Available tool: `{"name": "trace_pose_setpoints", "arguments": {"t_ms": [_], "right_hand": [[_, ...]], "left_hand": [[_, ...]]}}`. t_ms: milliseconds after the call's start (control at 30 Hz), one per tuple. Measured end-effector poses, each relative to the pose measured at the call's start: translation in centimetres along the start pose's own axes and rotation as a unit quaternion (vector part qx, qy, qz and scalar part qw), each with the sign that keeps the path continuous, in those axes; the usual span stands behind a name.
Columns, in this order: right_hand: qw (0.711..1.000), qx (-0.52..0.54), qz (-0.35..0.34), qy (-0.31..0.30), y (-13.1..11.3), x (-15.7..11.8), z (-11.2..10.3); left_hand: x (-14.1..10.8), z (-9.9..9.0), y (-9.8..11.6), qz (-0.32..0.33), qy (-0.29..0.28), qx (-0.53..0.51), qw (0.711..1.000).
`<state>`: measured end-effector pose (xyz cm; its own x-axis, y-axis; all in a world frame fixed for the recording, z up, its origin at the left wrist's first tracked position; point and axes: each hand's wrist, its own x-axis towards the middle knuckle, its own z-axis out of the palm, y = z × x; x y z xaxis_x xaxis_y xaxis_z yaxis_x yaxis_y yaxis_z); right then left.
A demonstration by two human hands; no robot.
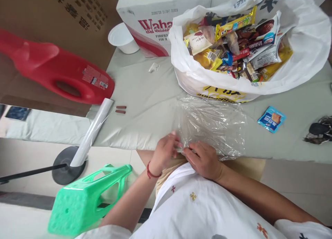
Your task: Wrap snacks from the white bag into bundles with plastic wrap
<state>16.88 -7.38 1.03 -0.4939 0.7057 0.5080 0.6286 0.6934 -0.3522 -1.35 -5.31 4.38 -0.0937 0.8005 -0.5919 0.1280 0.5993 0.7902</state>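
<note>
A clear, crinkled plastic bag (212,123) lies flat along the front edge of the cloth-covered table. At its near left corner, my left hand (167,151), with a red cord on the wrist, has its fingers curled on the film; they are a little blurred. My right hand (203,160) pinches the near edge of the same bag, knuckles up, just right of my left fingertips. Behind the bag stands a large white carrier bag (186,82), open at the top and full of wrapped snacks (233,49). To the right lies a small blue snack packet (271,119).
At the left are a red jug (52,69), a roll of clear film (90,132) jutting over the table edge and two brown strips (120,109). A white bowl (124,38) and a carton (153,25) stand behind. A green stool (70,208) is on the floor.
</note>
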Motion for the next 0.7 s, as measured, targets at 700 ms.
{"name": "trace_pose_setpoints", "arguments": {"t_ms": [700], "right_hand": [[0.974,-0.125,0.138,-0.132,4.8,-4.2,-1.4]], "left_hand": [[-3.2,-3.4,-6.9,-0.04,0.099,0.055,0.993]]}}
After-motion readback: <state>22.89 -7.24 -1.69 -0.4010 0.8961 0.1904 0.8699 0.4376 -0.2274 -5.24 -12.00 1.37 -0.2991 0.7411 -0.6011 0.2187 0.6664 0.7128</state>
